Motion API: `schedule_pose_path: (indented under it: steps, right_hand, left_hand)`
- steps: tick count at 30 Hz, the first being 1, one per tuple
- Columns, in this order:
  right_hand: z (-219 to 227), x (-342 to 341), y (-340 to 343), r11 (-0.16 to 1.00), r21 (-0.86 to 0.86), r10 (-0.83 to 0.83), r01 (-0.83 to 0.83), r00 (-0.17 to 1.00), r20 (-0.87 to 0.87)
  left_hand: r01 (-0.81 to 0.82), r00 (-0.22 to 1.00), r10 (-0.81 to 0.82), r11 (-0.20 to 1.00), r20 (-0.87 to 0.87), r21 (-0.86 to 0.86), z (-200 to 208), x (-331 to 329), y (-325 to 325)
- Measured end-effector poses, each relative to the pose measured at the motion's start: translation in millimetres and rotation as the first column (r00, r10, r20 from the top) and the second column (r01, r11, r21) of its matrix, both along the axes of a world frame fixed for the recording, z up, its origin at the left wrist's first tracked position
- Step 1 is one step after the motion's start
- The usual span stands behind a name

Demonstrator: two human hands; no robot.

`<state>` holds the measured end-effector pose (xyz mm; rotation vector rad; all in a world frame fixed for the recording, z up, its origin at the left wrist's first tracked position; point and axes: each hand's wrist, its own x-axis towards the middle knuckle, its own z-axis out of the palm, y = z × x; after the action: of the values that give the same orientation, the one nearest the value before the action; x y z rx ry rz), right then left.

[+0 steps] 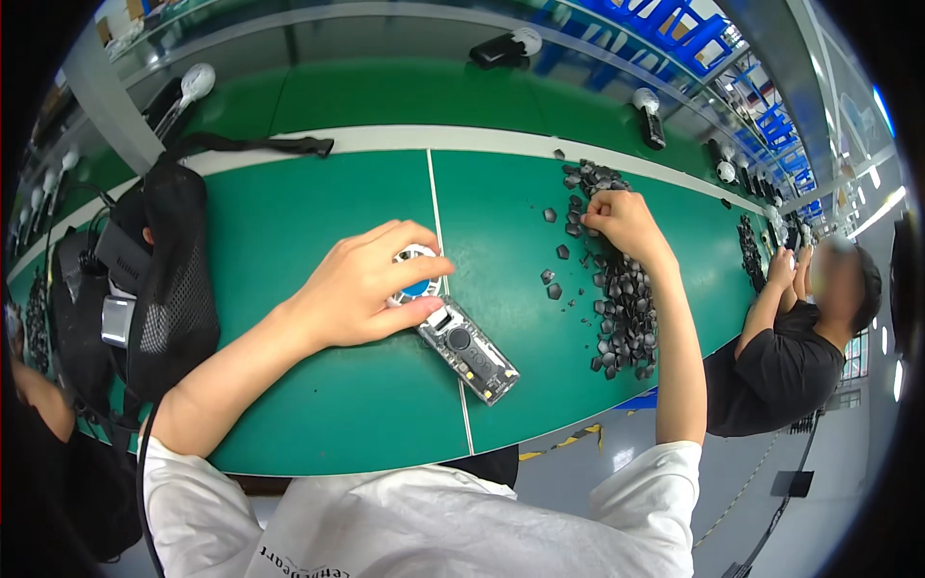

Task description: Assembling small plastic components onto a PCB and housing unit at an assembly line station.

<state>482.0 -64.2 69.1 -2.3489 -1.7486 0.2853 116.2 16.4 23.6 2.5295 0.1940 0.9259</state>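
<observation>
My left hand (371, 284) is closed around the round white head (421, 287) of a small handheld device, with blue showing between the fingers. The device's flat, see-through body (470, 351) slants down to the right over the table's white seam, and a dark round part shows inside it. My right hand (624, 223) is at the far end of a long heap of small black five-sided pieces (624, 308). Its thumb and fingertips are pinched together beside some of these pieces. What lies between those fingertips is too small to make out.
A black mesh bag (178, 260) with cables stands on the green table (289, 405) at the left. Several loose pieces lie left of the heap. Ball-headed devices (508, 46) rest on the ledge beyond. A co-worker in black (795, 356) sits at the right, another person at the left edge.
</observation>
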Motion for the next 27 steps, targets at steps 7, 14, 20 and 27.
schedule_pose_path:
  steps: [7,14,20,27]
  right_hand:
    - [19.8,-61.7,-24.6,0.972,0.199,-0.029,0.125,0.904,-0.427]
    - [12.6,-165.3,-57.4,0.838,0.545,0.396,0.029,0.655,-0.643]
    - [-1.6,-176.6,-59.3,0.465,0.775,0.689,-0.429,0.724,-0.012]
    - [-12.5,-182.1,-64.1,0.419,0.776,0.694,-0.472,0.717,0.061]
  left_hand:
    - [-0.003,0.998,0.003,1.000,0.057,-0.005,-8.8,4.3,6.4]
    - [0.009,0.999,-0.006,0.998,0.052,-0.061,-11.0,3.9,9.3]
    - [0.048,0.995,-0.042,0.996,0.089,-0.069,-10.3,3.6,6.9]
    - [0.297,0.948,-0.284,0.951,0.141,-0.084,-14.0,0.5,21.6]
